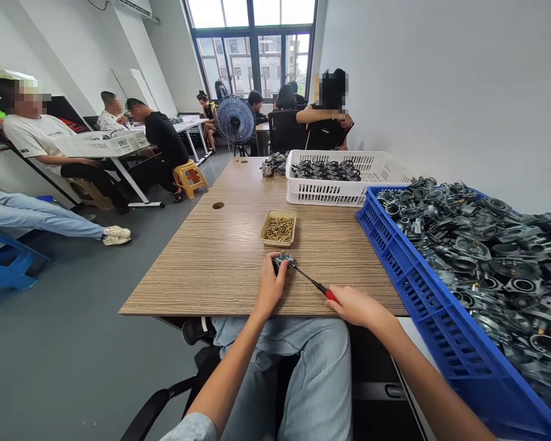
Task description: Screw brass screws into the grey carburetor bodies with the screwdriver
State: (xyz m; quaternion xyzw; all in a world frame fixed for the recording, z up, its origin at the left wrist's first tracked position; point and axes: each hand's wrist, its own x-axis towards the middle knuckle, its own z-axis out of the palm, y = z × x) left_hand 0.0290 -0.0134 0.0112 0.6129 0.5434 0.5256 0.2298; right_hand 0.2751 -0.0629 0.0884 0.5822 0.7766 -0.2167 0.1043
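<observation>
My left hand (270, 285) is closed around a small grey metal carburetor body (284, 260) just above the near part of the table. In my right hand (356, 304) is a screwdriver (320, 287) with a red and black handle and a long thin shaft. The shaft points up and left, and its tip meets the right side of the carburetor body; the exact contact point is too small to make out. Right behind the part stands a small beige tray (263, 234) holding many brass-coloured screws or jets.
A blue crate (406, 278) heaped with metal carburetor bodies (477, 245) stands along the right. Farther back are a white crate (321, 193) of similar parts and a loose pile (273, 164). A floor fan (235, 120) and several seated people are beyond the wood-grain table (202, 263).
</observation>
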